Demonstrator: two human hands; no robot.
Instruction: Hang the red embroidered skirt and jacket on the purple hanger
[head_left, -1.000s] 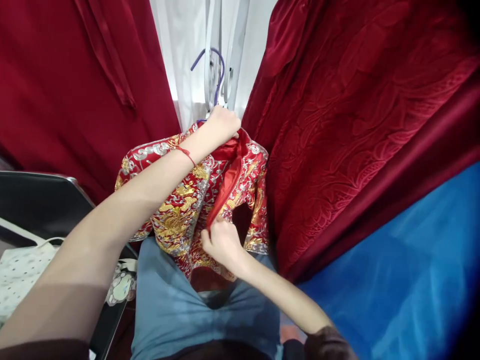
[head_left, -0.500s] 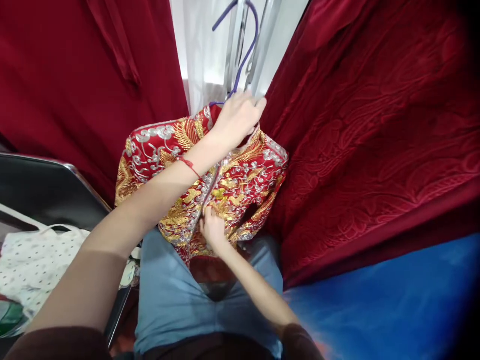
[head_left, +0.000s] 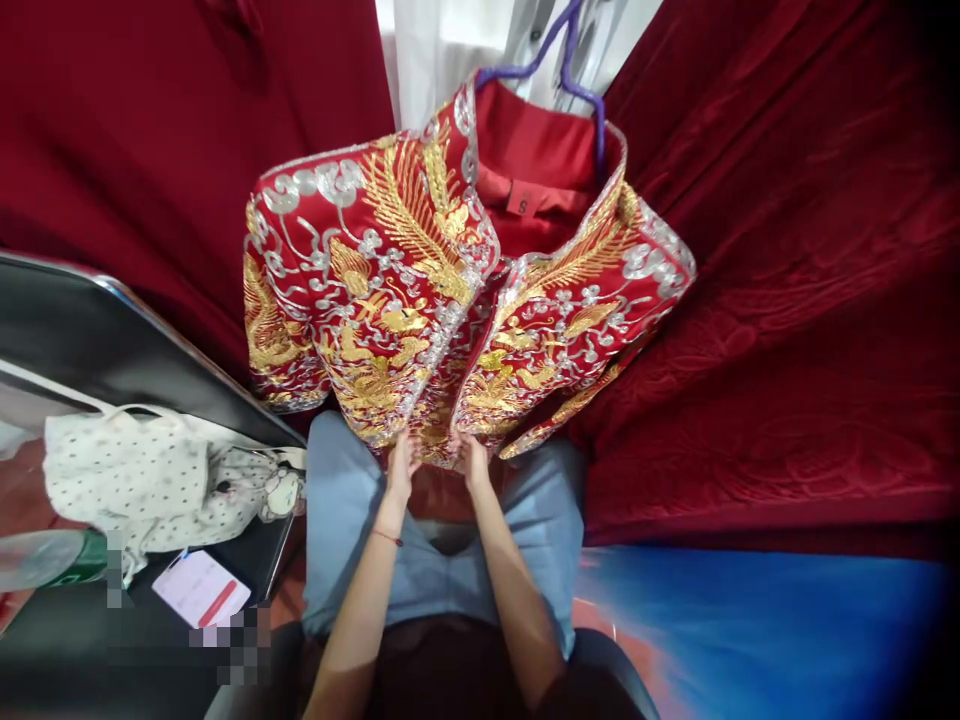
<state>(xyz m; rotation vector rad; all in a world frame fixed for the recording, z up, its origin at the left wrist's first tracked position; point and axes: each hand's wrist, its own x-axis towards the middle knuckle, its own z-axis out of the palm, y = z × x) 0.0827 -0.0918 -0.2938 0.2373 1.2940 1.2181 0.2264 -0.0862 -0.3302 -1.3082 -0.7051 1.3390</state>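
A red jacket (head_left: 405, 290) with gold and silver embroidery hangs in front of me on a purple hanger (head_left: 577, 85). Its collar stands open, showing a red lining and a small size label (head_left: 523, 199). My left hand (head_left: 403, 465) pinches the front edge of the jacket's left panel near the hem. Opposite it, my right hand (head_left: 471, 458) grips the edge of the other panel. Between the two hands the front parts slightly. Both hands are low, just above my lap.
To the left, a black chair (head_left: 67, 320) carries a dotted white bag (head_left: 127, 475), a plastic bottle (head_left: 52, 558) and a phone (head_left: 201, 588). Red curtains (head_left: 787, 300) flank the jacket. A blue surface (head_left: 750, 630) lies at the lower right.
My left hand has come down from the collar to the left front edge near the hem. The collar shows fully now, and the jacket appears larger. My right hand stays low on the front.
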